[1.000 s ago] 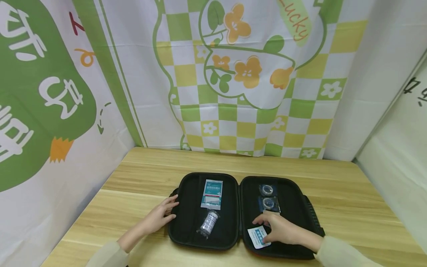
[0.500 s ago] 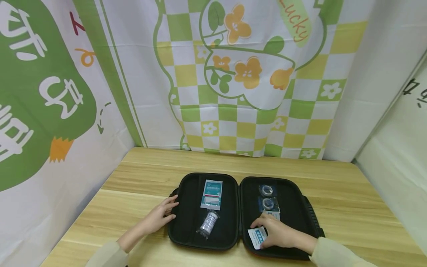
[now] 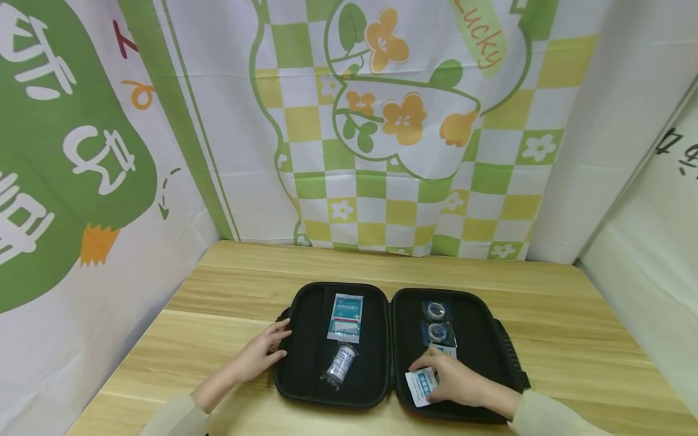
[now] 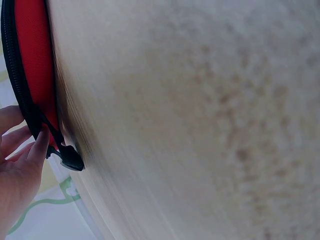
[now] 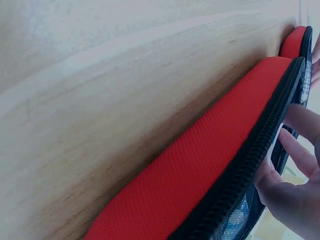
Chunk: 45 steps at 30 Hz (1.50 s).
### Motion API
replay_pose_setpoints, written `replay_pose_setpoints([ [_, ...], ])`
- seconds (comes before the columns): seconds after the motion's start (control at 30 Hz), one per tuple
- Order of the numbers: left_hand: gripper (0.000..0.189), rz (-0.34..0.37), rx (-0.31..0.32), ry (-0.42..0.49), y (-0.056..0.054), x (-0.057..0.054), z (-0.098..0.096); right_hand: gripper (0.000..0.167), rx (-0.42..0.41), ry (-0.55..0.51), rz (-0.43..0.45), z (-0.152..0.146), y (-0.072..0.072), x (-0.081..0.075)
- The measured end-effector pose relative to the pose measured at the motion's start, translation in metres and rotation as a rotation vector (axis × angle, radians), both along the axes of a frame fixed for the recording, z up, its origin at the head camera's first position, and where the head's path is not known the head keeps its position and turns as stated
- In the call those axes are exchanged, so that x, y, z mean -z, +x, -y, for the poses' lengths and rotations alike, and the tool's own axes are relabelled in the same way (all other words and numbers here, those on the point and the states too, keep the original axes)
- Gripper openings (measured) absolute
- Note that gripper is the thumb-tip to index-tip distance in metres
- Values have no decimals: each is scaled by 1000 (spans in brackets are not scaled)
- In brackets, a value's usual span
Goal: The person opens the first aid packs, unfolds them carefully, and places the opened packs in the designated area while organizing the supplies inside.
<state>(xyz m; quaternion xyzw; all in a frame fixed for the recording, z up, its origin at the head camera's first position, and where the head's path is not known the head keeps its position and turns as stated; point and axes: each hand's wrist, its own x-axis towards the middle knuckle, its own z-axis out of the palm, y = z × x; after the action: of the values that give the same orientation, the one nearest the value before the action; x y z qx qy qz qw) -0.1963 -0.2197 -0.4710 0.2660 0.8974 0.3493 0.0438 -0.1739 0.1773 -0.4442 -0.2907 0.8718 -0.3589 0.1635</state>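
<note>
A black-lined zip case (image 3: 368,363) with a red outer shell (image 4: 36,55) lies unfolded on the wooden table. My left hand (image 3: 262,353) rests its fingers against the case's left rim. Over the right half, my right hand (image 3: 455,378) pinches a small flat white packet with a teal label (image 3: 420,386) between thumb and fingers. In the right wrist view the right hand (image 5: 295,170) reaches over the zipped rim, and the packet shows only as a thin pale edge. Another small packet (image 3: 448,350) lies just beyond these fingers, partly hidden.
Two clear-wrapped rings (image 3: 436,311) on blue backing sit in the right half. A teal and white sachet (image 3: 346,318) and a wrapped white roll (image 3: 341,363) lie in the left half. Table (image 3: 229,290) surrounds the case, with printed curtains (image 3: 392,200) behind.
My right hand has shifted slightly left and closed its thumb and fingers on the white packet's edges. The left hand has stayed at the rim.
</note>
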Motion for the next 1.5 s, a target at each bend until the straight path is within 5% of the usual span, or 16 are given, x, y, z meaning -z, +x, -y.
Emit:
replay_pose_setpoints([
  [0.3, 41, 8, -6, -5, 0, 0, 0, 32, 38, -122, 34, -12, -7, 2],
  [0.5, 41, 9, -3, -10, 0, -1, 0, 23, 88, -97, 10, -20, -8, -4],
  [1.07, 41, 21, -6, 11, 1, -1, -1, 21, 188, -203, 154, -36, -8, -10],
  [1.5, 41, 8, -7, 19, 1, 0, 0, 21, 235, -201, 144, -53, -5, -17],
])
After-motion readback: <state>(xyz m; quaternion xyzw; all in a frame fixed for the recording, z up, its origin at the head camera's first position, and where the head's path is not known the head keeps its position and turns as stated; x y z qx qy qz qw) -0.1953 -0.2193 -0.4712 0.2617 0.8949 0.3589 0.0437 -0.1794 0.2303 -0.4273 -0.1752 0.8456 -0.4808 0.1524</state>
